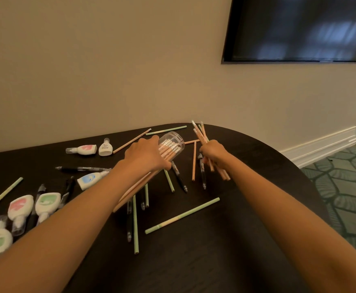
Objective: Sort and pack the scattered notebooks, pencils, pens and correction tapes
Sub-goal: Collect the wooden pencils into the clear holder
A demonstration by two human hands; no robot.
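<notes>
My left hand (145,155) grips a clear plastic jar (172,142) tilted on its side, with several peach pencils inside it. My right hand (213,153) holds a bunch of peach and green pencils (201,134), their ends fanning up past my fist. Loose green pencils (182,215) and peach pencils (194,161) lie scattered on the dark table (257,157). Black pens (81,169) lie among them. White correction tapes (20,206) with red, green and blue windows sit at the left. No notebook is in view.
The table's rounded far edge runs close to a beige wall. A dark wall screen (299,28) hangs at the upper right. Green patterned carpet (346,182) shows beyond the table's right edge. Two more correction tapes (88,149) lie near the far edge.
</notes>
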